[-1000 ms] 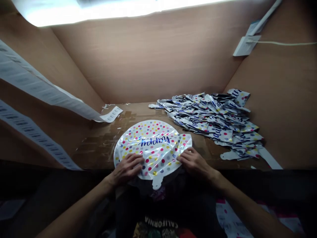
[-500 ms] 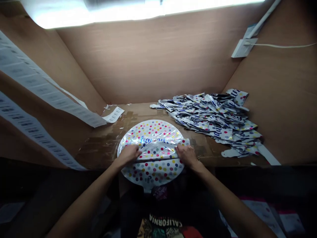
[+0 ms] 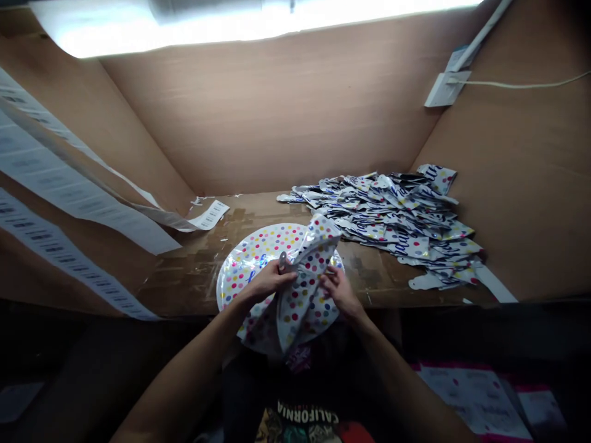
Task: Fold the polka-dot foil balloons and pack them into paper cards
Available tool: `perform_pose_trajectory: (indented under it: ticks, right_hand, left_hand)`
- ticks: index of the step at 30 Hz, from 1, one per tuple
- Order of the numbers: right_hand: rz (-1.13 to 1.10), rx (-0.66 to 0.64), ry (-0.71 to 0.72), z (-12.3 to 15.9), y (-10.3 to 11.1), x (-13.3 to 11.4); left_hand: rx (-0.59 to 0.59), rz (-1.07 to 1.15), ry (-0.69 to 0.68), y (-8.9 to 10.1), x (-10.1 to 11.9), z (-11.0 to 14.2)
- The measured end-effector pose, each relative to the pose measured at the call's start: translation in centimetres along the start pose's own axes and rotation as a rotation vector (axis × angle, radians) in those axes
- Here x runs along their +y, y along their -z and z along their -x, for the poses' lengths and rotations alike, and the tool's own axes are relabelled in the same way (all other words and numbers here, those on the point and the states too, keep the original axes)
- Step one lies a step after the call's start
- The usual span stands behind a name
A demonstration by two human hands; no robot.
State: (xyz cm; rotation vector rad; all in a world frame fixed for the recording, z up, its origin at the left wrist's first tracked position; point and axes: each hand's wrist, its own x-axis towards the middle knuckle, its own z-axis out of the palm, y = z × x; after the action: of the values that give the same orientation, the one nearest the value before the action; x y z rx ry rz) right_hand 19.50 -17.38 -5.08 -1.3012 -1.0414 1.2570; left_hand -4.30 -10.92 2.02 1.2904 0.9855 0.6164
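A flat, shiny foil balloon (image 3: pixel 302 277) with coloured polka dots is bunched and folded lengthwise above the front edge of the wooden table (image 3: pixel 194 271). My left hand (image 3: pixel 270 280) pinches its left side and my right hand (image 3: pixel 336 288) grips its right side, both closed on the foil. Under it lies another round dotted balloon (image 3: pixel 247 261), flat on the table.
A big heap of folded balloons (image 3: pixel 397 224) fills the table's right rear. Long strips of barcode labels (image 3: pixel 69 184) hang from the left wall, one end (image 3: pixel 207 215) resting on the table. A white socket box (image 3: pixel 443 89) with a cable sits on the right wall.
The balloon lay flat under both hands, was folded across its middle, and is now gathered into a narrow bundle as my hands came together.
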Motion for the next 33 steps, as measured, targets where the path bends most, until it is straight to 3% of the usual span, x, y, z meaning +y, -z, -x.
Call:
perform_pose_trajectory:
  ticks: [2,4,8,11,14,16,18,20,24,26,30,33]
  right_hand:
    - [-0.214,-0.282,-0.126,-0.5,-1.3,-0.7]
    - [-0.32,-0.397,-0.149,-0.9,-1.8,-1.4]
    - [-0.377,-0.3,-0.053,-1.1,-1.4,-2.1]
    - [-0.354,-0.265,0.017,-1.2,-1.1,-2.1]
    - [-0.294,-0.209,0.09,-1.7,-1.1,-2.0]
    - [-0.22,-0.177,0.136,-2.2,-1.1,-1.9]
    - [-0.208,-0.141,0.1,-2.3,-0.8,-1.8]
    - [-0.268,-0.16,-0.042,-1.8,-0.4,-1.7]
    - [-0.287,-0.464,-0.278,0.4,0.1,-1.3]
    - [-0.302,-0.493,-0.267,1.3,0.0,-1.2]
    - [-0.388,-0.322,-0.185,1.5,-0.3,-1.5]
    - [-0.252,-0.381,-0.157,0.9,0.2,-2.1]
  left_hand:
    - [0.114,0.118,-0.001,-1.2,-0.4,1.6]
    - [0.192,0.2,-0.006,-2.2,-0.9,2.8]
    - [0.254,0.296,-0.066,-2.9,-2.1,3.9]
    - [0.274,0.49,-0.083,-2.7,-2.7,4.0]
    - [0.193,0.618,-0.004,-2.9,-3.1,4.1]
    - [0.083,0.515,0.068,-3.3,-3.6,4.4]
    - [0.01,0.337,0.102,-4.0,-4.2,4.7]
    - [0.018,0.219,0.089,-4.6,-4.9,4.9]
    - [0.152,0.282,-0.009,-5.2,-5.7,5.3]
    - [0.153,0.358,-0.014,-5.0,-5.8,5.7]
    - [0.078,0.393,0.033,-3.7,-4.9,6.2]
    - [-0.014,0.247,0.092,-2.9,-3.3,5.8]
